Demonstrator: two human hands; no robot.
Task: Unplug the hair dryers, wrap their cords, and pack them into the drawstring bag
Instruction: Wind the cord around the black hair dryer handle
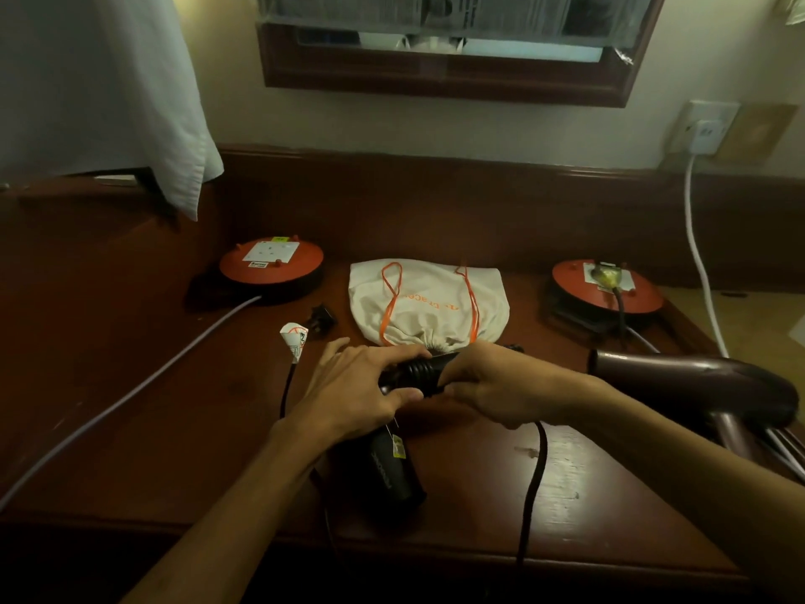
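the bag [429, 305] at centre frame is cream with orange drawstrings and orange lettering. the dryer [394, 468] at lower centre is black; the second dryer [697, 381] at right is dark maroon. two reels [271, 261] [607, 286] at mid left and mid right have orange-red tops with white sockets. the desk [566, 494] is dark reddish brown. the cloth [100, 89] at upper left is white with faint stripes. the cable [701, 255] at right is white.

The bag [429, 305] lies on the desk [588, 486] between two reels [271, 264] [607, 286].
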